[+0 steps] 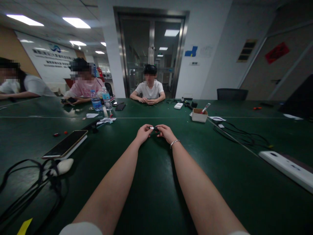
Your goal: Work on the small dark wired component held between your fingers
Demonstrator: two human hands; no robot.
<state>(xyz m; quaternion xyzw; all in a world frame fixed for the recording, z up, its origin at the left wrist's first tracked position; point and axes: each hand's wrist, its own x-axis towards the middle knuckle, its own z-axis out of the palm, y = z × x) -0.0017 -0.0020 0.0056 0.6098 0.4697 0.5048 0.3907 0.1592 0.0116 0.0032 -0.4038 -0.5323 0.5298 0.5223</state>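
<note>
Both my arms stretch forward over the dark green table point(151, 182). Between my hands is a small black object with a shiny silver part point(152, 128), too small to name for certain. My left hand point(144, 133) pinches its silver end from the left. From the right, my right hand point(165, 133), with a silver bracelet point(174, 143) at the wrist, holds the black end between thumb and fingertips. The fingertips of the two hands are close together, just above the tabletop.
A phone on a white box point(66, 143) and tangled black cables point(51, 178) lie left. Two water bottles point(106, 98) stand farther back. At right are a small cardboard box point(199, 115), cables point(234, 132) and a white power strip point(288, 168). Several people sit across the table.
</note>
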